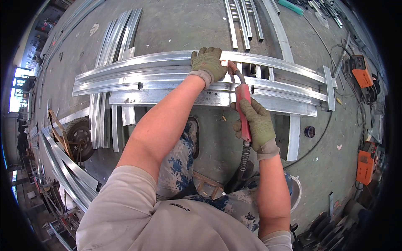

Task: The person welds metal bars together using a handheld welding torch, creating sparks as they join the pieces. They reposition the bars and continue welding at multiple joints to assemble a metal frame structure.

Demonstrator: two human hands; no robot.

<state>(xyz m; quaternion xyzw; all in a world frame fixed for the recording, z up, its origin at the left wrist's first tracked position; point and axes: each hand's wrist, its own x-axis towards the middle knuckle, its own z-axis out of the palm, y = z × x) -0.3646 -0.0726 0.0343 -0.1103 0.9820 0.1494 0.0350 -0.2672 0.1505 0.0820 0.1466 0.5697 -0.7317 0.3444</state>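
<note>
My left hand (208, 65), in an olive work glove, lies across the far rail of a frame of shiny galvanized steel rails (163, 62). Its fingers bend over the rail's far edge. My gloved right hand (257, 121) is closed round the red handle of a welding torch (243, 100). The torch's bent neck reaches up to a copper-coloured nozzle (232, 67), beside my left hand and close to the far rails. Short crosspieces (258, 71) sit between the rails right of the nozzle. The torch's ribbed cable sleeve (244, 157) runs down toward my legs.
Bundled steel profiles (119, 37) lie under the frame's left part; square tubes (243, 25) lie beyond it. Orange welding machines (362, 71) stand at the right, with cables on the floor. A spool-like round item (310, 131) is near right. A wheel (80, 139) stands at left.
</note>
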